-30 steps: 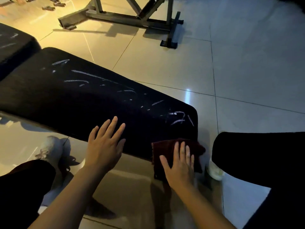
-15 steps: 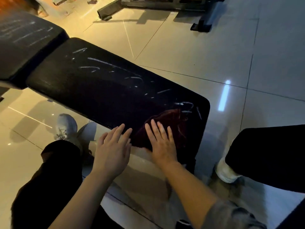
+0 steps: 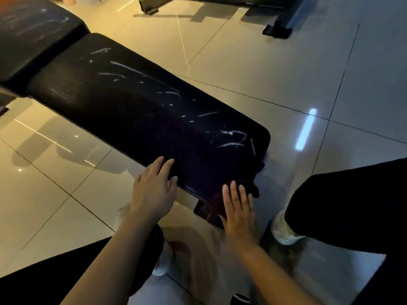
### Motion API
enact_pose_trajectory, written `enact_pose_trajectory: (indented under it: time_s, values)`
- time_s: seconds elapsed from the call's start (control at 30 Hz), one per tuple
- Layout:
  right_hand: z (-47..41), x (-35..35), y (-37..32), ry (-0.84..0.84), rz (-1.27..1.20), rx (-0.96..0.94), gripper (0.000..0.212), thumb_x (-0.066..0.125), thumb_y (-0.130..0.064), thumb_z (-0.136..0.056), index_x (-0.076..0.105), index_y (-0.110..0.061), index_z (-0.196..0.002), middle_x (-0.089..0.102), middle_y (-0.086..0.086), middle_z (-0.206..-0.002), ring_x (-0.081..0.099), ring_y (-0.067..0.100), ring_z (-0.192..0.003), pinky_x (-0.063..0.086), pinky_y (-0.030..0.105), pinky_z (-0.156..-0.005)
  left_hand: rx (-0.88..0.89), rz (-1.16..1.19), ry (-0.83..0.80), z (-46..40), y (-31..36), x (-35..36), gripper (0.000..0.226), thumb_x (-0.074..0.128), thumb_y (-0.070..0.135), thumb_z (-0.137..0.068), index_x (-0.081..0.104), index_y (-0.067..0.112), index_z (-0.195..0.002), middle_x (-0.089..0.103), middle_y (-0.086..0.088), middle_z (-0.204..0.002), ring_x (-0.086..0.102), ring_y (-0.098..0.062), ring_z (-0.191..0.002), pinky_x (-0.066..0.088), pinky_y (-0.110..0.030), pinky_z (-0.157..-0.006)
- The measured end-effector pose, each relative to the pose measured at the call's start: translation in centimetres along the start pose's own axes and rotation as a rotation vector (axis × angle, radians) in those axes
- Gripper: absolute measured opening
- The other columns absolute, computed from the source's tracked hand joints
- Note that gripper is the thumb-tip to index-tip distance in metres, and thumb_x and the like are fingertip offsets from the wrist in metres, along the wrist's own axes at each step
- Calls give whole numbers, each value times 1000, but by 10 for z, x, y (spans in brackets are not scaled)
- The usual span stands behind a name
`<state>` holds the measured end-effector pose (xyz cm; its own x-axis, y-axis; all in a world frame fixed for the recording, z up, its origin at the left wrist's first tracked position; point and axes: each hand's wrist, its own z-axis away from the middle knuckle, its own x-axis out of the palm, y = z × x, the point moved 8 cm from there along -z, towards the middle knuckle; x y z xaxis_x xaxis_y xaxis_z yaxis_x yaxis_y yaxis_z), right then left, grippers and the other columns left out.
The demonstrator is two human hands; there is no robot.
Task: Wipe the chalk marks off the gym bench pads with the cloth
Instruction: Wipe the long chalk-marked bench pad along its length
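At the near corner of the long black padded bench pad, the person's right hand lies flat, fingers straight and together, pressing a dark maroon cloth against the pad's edge. No fingers curl round the cloth; it is pinned under the palm, which I take to be the way to drag it across the vinyl with even pressure. Part of the cloth hangs over the edge of the pad. The left hand rests open just beside it, fingertips on the pad's near side, probably to steady the bench and the person's own lean (it holds nothing).

White chalk marks sit close to the cloth but apart from it, at the pad's end, and more streaks run up the pad's far side towards the second black pad at the upper left, which also carries faint scribbles. By my reckoning the wiping has barely begun, since nearly every mark looks untouched.

Around us is a glossy pale tiled floor reflecting a strip light, with the dark steel frame of another gym machine standing well apart at the far side. The person's dark trouser legs and white shoe flank the bench end.
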<state>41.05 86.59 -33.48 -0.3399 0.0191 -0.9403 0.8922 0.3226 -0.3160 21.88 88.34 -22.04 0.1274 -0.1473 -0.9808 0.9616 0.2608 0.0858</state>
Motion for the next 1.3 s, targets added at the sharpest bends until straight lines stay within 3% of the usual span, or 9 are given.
enact_pose_trajectory:
  time_s: [0.23,0.33,0.43,0.63,0.8,1.0,1.13,1.23,1.3]
  values:
    - [-47,-8,-59,50,132,-378,80,72,-28,-80,34,-13,-149,35,9,-154,36,29,-140,28,49,-114,-114,117,202,-3,-25,19,58,21,46,-98,30,21,-150,12,-5,-162,22,-26,-145,23,-47,-115]
    - [-83,-11,-106,63,79,-389,65,42,-28,-92,23,-11,-152,27,10,-158,30,29,-144,23,45,-117,-142,115,258,-10,-33,16,58,21,44,-99,32,18,-149,13,-5,-161,29,-26,-142,28,-46,-113]
    - [-101,-14,-124,84,25,-356,59,24,-28,-95,22,-9,-151,25,13,-158,30,27,-144,23,42,-118,-162,133,237,-19,-47,16,60,14,44,-98,25,20,-152,16,-2,-161,23,-21,-145,18,-42,-117]
    - [-60,-2,-55,63,80,-249,91,57,-56,-85,21,-9,-153,24,19,-157,30,30,-143,22,45,-118,-83,75,259,-17,-54,20,59,12,43,-99,24,18,-151,11,6,-156,13,-10,-144,14,-39,-117]
    - [-18,-2,-3,64,117,-206,85,43,-52,-86,15,-7,-153,19,16,-157,28,32,-141,13,43,-119,-79,136,254,-21,-52,23,58,15,43,-100,20,16,-151,15,-1,-158,7,-13,-145,16,-41,-120]
    - [-20,3,-19,45,119,-186,100,76,-36,-74,21,-1,-150,23,22,-155,22,34,-144,12,45,-118,-41,166,216,-19,-50,27,57,8,48,-95,10,31,-149,2,2,-159,-8,-11,-145,1,-38,-120]
    - [-52,-6,-69,42,60,-257,85,67,-27,-85,19,1,-150,24,21,-157,25,34,-145,20,46,-120,-62,184,175,-19,-48,28,59,1,54,-89,6,40,-146,-9,8,-156,-14,-7,-144,-5,-38,-119]
    - [-84,-5,-110,22,119,-302,67,27,-30,-97,1,-2,-152,7,18,-160,13,29,-149,12,43,-121,-72,151,133,-19,-49,22,63,-3,55,-85,7,40,-146,-11,9,-155,-14,-6,-143,-5,-38,-118]
    - [-90,0,-108,-11,159,-303,75,35,-38,-98,-3,-5,-154,2,15,-162,7,27,-150,8,43,-122,-66,129,85,-19,-50,18,64,-7,56,-84,5,41,-145,-11,9,-156,-13,-7,-145,-7,-37,-118]
